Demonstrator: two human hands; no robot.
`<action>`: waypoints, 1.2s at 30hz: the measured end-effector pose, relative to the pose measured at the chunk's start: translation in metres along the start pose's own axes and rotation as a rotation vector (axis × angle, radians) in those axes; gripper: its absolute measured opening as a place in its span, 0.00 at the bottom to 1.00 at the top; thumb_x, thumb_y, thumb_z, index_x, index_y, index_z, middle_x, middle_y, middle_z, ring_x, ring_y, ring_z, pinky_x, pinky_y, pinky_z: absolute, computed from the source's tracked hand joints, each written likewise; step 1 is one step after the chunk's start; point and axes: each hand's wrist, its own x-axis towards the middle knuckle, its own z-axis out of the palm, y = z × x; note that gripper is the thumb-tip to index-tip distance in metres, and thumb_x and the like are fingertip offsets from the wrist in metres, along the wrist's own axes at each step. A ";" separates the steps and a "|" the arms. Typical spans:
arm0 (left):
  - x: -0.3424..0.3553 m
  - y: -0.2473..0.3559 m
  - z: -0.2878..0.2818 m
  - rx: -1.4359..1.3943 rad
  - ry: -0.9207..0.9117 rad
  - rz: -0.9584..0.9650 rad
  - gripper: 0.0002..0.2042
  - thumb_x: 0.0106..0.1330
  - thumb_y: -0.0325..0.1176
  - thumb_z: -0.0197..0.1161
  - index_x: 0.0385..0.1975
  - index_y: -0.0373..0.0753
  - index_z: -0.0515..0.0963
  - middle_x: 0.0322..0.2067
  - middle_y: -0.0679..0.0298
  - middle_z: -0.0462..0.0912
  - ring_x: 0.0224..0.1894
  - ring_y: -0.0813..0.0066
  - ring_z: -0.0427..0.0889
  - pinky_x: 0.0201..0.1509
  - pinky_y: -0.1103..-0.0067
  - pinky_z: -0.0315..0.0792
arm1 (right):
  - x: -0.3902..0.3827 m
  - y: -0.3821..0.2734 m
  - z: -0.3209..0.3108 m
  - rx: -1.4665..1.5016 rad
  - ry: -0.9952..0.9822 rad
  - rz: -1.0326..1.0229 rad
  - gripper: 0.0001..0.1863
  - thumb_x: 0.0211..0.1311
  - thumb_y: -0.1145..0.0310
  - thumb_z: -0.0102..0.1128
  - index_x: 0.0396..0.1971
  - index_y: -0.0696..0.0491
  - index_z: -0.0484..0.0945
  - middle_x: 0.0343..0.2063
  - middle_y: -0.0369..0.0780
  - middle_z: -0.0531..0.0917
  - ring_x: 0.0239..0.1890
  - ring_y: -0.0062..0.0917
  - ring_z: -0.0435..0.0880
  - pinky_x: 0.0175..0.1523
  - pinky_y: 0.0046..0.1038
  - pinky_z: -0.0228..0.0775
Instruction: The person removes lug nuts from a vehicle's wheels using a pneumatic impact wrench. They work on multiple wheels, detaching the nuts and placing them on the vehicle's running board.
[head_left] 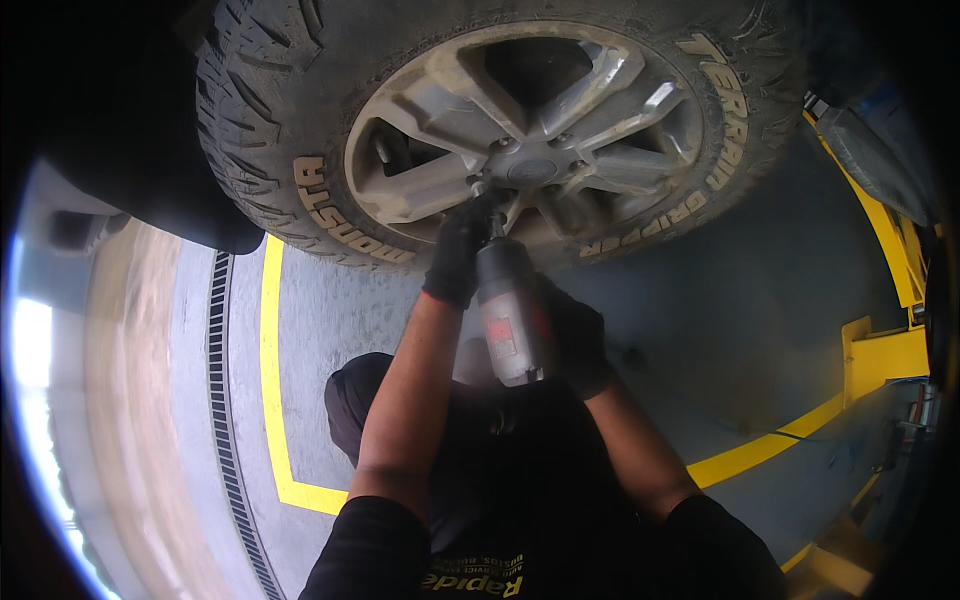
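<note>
A large off-road wheel with a grey alloy rim [420,190] and a black tyre [265,130] with raised pale lettering hangs in front of me. A grey and black impact wrench [508,320] with red markings points at the lug nuts around the hub cap [532,171]. In a black glove, my right hand [578,335] is closed around the wrench's handle, which is mostly hidden. My left hand [463,245], also gloved, reaches to the lower left lug nut, fingers closed around the shaft at the wrench's nose. Its fingertips are partly hidden in shadow.
Yellow lines [270,380] mark the grey floor, and a long drain grate [222,400] runs along the left. To the right stands a yellow lift arm [885,360]. My knee [350,400] is below the wheel, beside my left forearm.
</note>
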 end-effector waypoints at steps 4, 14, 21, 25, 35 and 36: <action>-0.005 -0.008 0.012 0.147 0.076 0.026 0.15 0.63 0.31 0.57 0.49 0.33 0.75 0.38 0.54 0.82 0.39 0.64 0.81 0.44 0.74 0.75 | -0.023 -0.002 -0.021 0.251 -0.029 0.003 0.22 0.66 0.61 0.55 0.57 0.55 0.71 0.44 0.43 0.83 0.42 0.30 0.85 0.49 0.29 0.78; -0.029 0.027 0.010 0.559 0.238 0.420 0.07 0.66 0.25 0.52 0.38 0.36 0.77 0.31 0.62 0.79 0.34 0.67 0.80 0.38 0.77 0.75 | -0.118 0.116 -0.047 2.258 -0.325 0.337 0.28 0.71 0.56 0.46 0.65 0.53 0.56 0.64 0.43 0.64 0.65 0.30 0.66 0.66 0.37 0.65; -0.041 -0.006 0.020 -1.188 -0.032 -0.543 0.21 0.70 0.30 0.49 0.63 0.41 0.62 0.42 0.64 0.76 0.33 0.81 0.76 0.29 0.86 0.73 | -0.088 0.068 -0.069 1.716 -0.181 0.552 0.31 0.63 0.49 0.55 0.60 0.53 0.66 0.56 0.45 0.74 0.55 0.30 0.77 0.58 0.34 0.73; -0.035 0.018 0.053 -0.857 -0.027 -0.390 0.17 0.72 0.41 0.51 0.53 0.36 0.70 0.37 0.62 0.78 0.34 0.77 0.78 0.32 0.82 0.75 | -0.032 0.044 -0.037 0.156 0.069 -0.063 0.32 0.51 0.50 0.66 0.53 0.53 0.74 0.36 0.42 0.84 0.35 0.35 0.86 0.40 0.31 0.79; -0.020 -0.026 0.042 -0.690 -0.105 -0.444 0.18 0.72 0.43 0.51 0.47 0.33 0.73 0.36 0.59 0.80 0.36 0.72 0.80 0.42 0.78 0.75 | -0.012 0.060 0.026 -0.321 0.151 -0.111 0.25 0.54 0.55 0.60 0.50 0.52 0.74 0.21 0.37 0.74 0.20 0.29 0.76 0.26 0.31 0.69; -0.018 -0.029 0.043 -0.950 -0.060 -0.519 0.15 0.72 0.41 0.52 0.44 0.34 0.74 0.32 0.61 0.80 0.33 0.72 0.80 0.37 0.78 0.76 | -0.011 0.056 0.031 -0.370 0.093 -0.065 0.24 0.54 0.55 0.59 0.50 0.51 0.74 0.20 0.37 0.73 0.20 0.29 0.76 0.26 0.31 0.68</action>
